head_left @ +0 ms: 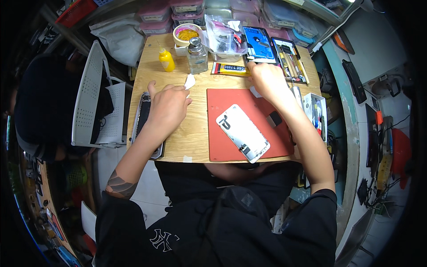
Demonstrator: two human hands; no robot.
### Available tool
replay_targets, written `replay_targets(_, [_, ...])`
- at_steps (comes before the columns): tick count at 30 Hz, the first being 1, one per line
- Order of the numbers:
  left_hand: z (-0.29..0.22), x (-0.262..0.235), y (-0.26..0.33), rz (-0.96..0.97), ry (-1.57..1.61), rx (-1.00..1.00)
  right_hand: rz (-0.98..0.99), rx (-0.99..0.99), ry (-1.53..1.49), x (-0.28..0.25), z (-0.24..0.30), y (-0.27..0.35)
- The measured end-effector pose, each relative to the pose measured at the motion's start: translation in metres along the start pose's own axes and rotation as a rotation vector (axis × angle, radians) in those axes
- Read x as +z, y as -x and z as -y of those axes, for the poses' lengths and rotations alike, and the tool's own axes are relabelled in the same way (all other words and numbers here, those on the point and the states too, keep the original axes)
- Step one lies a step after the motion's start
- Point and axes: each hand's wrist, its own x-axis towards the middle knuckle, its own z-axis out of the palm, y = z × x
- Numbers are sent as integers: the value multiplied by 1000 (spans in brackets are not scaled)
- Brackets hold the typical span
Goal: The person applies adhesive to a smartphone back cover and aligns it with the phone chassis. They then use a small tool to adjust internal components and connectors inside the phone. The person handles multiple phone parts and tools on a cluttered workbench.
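Note:
My left hand point(168, 109) is over the left part of the wooden table, fingers bent and closed at a crumpled white tissue point(190, 81). Its little finger sticks out. Beneath that forearm lies a dark phone part with a metal frame point(143, 116). My right hand point(267, 83) is closed beyond the red mat point(218, 100), close to a yellow and black glue tube point(230, 69). What its fingers hold, if anything, is hidden. A small white piece point(255, 92) shows just below that hand. On the mat lie a white phone back housing point(243, 133) and a small black piece point(274, 118).
Along the back stand a yellow bottle point(167, 60), a glass dispenser bottle point(197, 58), a roll of tape with rubber bands point(186, 34) and a clear parts box point(224, 42). A blue board point(259, 44), a tool tray point(291, 60) and a white box point(316, 116) are at right.

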Motion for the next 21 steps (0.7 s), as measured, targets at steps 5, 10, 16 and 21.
replay_targets(5, [-17, -41, 12, -146, 201, 111, -62, -13, -136, -24, -22, 23])
replay_targets(10, [-19, -77, -39, -343, 409, 348, -47, 235, -257, -62, -80, 55])
replay_targets(16, [-31, -71, -143, -227, 201, 189, -153, 484, -289, -52, -153, 75])
replay_targets(21, [-39, -53, -170, -165, -80, 166, -164, 595, -262, -19, -172, 66])
